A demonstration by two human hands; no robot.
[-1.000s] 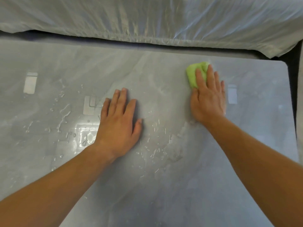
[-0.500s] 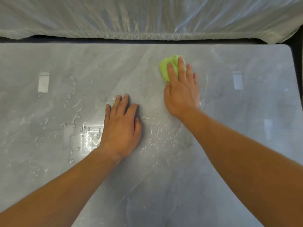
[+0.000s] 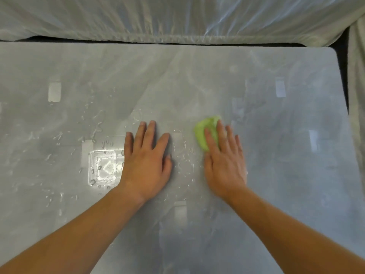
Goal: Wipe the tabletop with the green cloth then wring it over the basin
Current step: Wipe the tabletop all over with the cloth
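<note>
The green cloth [image 3: 205, 129] lies bunched on the grey marbled tabletop [image 3: 276, 175], near its middle. My right hand [image 3: 224, 155] presses flat on the cloth, fingers spread over it, so most of the cloth is hidden under the palm. My left hand [image 3: 147, 157] rests flat on the bare tabletop just left of it, fingers apart, holding nothing. Water drops and streaks [image 3: 94, 123] lie on the surface left of and between the hands. No basin is in view.
A sofa or cushion under clear plastic sheeting [image 3: 177, 18] runs along the table's far edge and down its right side. A dark gap [image 3: 342, 62] separates the table's rounded far right corner from it. Bright light reflections [image 3: 102, 167] shine on the wet patch.
My right hand has pulled the cloth from the far right part of the table leftward and then toward me, ending close beside my left hand. The left hand stayed flat in place.
</note>
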